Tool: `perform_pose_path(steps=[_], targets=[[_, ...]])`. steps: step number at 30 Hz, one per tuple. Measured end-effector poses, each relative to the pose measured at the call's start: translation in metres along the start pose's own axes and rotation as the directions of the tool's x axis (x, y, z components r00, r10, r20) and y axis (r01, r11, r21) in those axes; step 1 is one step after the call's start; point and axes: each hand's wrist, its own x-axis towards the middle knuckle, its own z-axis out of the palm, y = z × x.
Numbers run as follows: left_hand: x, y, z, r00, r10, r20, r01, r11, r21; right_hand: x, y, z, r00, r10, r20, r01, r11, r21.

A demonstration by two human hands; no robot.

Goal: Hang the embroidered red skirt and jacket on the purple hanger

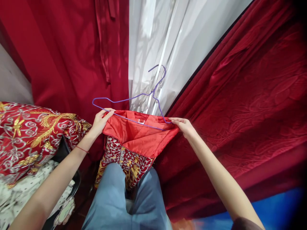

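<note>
A purple wire hanger lies across the top of a red embroidered skirt, its hook pointing up and away from me. The skirt's shiny red lining and a small white label show at its open waist, with gold and silver embroidery below. My left hand is closed on the waist's left corner, thumb close to the hanger's lower bar. At the right corner, my right hand pinches the waist beside the hanger's right end. The skirt's lower part hangs between my knees.
Another red cloth with gold and silver embroidery is heaped at the left, above a white dotted cloth on a dark seat. Red curtains and a white curtain hang ahead. A red patterned drape covers the right side.
</note>
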Motion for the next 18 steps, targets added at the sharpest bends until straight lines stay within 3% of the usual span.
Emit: perform_pose_path(steps=[4,10,13,15,18], targets=[[-0.012,-0.001,-0.005,0.997,0.079,0.008,-0.079,0.996,0.040,0.003,-0.008,0.012,0.999,-0.026,-0.047,0.024,0.999,-0.037],[-0.015,0.004,-0.003,0.994,0.105,0.014,-0.106,0.992,0.068,0.002,-0.033,0.034,0.979,-0.204,-0.025,0.205,0.978,0.040],[-0.016,0.005,-0.003,0.996,0.081,0.022,-0.082,0.995,0.062,0.000,-0.040,0.048,0.951,-0.301,0.067,0.308,0.942,-0.135],[-0.016,0.007,-0.002,0.997,0.071,0.025,-0.073,0.995,0.068,-0.002,-0.042,0.057,0.932,-0.326,0.157,0.362,0.853,-0.376],[-0.013,0.012,-0.002,0.995,0.092,0.048,-0.096,0.989,0.109,-0.005,-0.045,0.066,0.921,-0.336,0.197,0.359,0.536,-0.764]])
